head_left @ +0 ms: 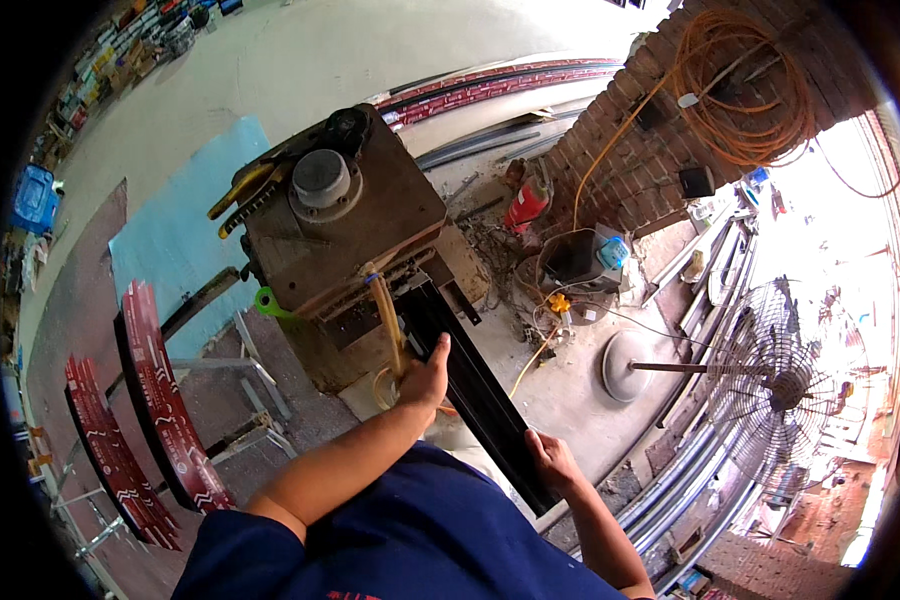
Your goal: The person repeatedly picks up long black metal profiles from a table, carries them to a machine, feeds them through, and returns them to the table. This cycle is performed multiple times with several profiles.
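Profile: the long black metal profile (475,385) runs from the brown machine (345,225) at 11 o'clock toward your body.
Left hand (425,380): your fingers are wrapped round its upper edge, thumb up.
Right hand (553,460): closed over its near end.
Hose: a yellowish hose (390,325) sits just beside your left hand.
Risk: uneven pressure from your 2 hands could skew the profile and jam it.

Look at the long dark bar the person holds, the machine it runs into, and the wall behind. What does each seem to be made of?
Long dark bar, held by left hand and right hand: likely metal profile with a black coating; straight, thin-walled, slight sheen.
Machine: probably steel or cast metal, dull brown and grimy; the exact metal is unclear.
Wall: red brick, unplastered; mortar joints show.
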### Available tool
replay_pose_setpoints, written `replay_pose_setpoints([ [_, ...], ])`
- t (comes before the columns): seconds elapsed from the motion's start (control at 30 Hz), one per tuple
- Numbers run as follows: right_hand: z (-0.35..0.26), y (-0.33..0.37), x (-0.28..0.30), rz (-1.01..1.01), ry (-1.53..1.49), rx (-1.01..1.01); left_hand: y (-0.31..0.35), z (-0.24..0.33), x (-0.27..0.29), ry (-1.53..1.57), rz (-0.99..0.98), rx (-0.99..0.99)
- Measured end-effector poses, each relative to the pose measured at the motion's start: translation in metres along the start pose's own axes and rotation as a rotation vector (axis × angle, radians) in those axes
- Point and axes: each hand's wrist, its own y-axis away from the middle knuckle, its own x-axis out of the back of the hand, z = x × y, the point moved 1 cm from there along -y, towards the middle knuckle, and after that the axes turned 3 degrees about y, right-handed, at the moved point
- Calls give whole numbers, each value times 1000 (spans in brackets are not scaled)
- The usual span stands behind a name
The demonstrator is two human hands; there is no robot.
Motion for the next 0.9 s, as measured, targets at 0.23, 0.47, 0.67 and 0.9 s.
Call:
replay_pose_setpoints([
  [0.23,-2,-4,2,-19,-15,20,-4,3,1,-119,43,91],
  [0.47,-13,-1,5,-4,19,8,-31,-31,0,-91,50,-84],
  [0.67,-15,1,10,-1,19,4,-19,-11,3,-75,-15,-60],
  [0.9,-18,4,10,-11,28,-19,-23,-18,-1,-188,90,-24],
])
